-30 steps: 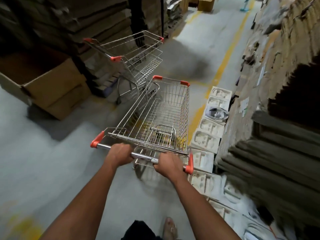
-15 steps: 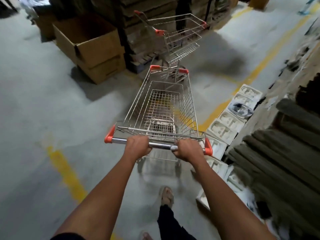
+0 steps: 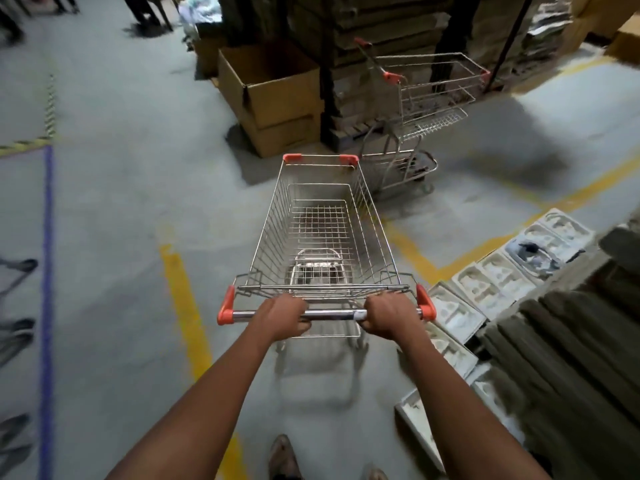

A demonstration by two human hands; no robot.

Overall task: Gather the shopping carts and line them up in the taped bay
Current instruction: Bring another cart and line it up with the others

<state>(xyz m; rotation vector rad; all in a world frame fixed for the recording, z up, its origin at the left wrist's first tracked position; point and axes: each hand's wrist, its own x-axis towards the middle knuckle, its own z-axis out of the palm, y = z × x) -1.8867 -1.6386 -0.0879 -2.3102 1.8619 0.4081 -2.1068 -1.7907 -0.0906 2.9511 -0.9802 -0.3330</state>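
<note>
An empty wire shopping cart (image 3: 325,230) with orange corner caps stands straight ahead of me on the grey floor. My left hand (image 3: 285,315) and my right hand (image 3: 388,315) both grip its chrome handle bar (image 3: 332,314), one near each end. A second, two-tier wire cart (image 3: 429,98) stands farther off to the right, close to the pallet stacks, nobody holding it. A purple tape line (image 3: 47,271) runs down the floor at the left, meeting striped yellow-black tape (image 3: 24,144). Yellow floor lines (image 3: 183,299) cross under the cart.
Open cardboard boxes (image 3: 277,95) sit ahead left of the far cart, with tall stacks of flat cardboard (image 3: 381,36) behind. Moulded pulp trays (image 3: 491,285) and corrugated stacks (image 3: 571,358) line the right side. Other people's legs (image 3: 149,12) show at top left; blurred cart parts (image 3: 17,334) at the left edge.
The view and the held cart have swung left; the far cart has shifted to the right, and the purple tape line has come into view at the left. Both hands keep their grip.
</note>
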